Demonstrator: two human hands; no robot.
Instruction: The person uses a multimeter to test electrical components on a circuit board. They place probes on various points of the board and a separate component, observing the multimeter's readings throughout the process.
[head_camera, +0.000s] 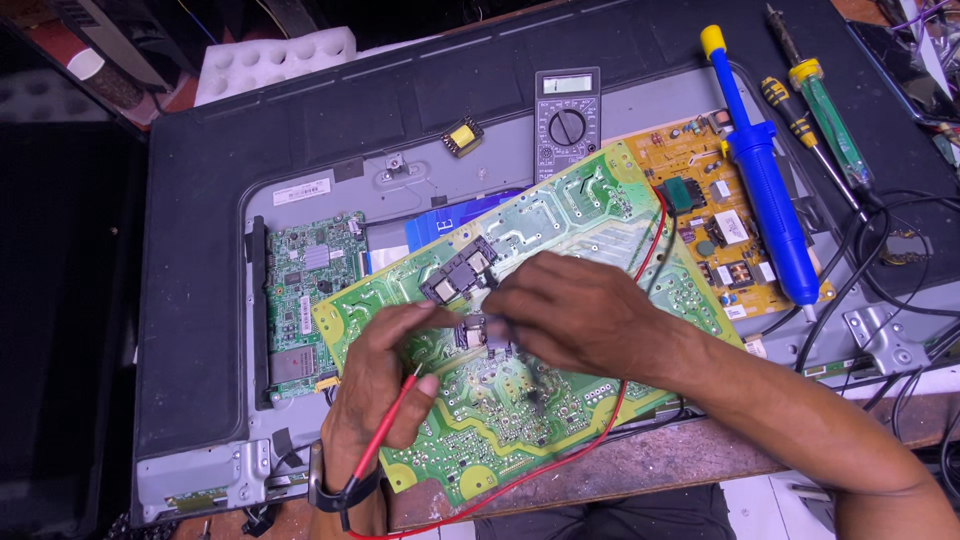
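Board: pale green circuit board (520, 330) lies solder-side up across the opened television back (200, 300); stiff, light, fragile; best held by edges
Left hand (375, 385): fingers curled round red probe (385, 430)
Right hand (580, 315): fingertips pinching small grey component (485, 330)

Glossy green lacquer coats the large circuit board (520, 400); the desoldering pump (765, 190) is smooth blue plastic; the table edge (640, 465) is rough, worn wood.

Right hand (580, 315) hides black probe tip; small part beneath fingers (510, 325) blurred; left forearm cut off.
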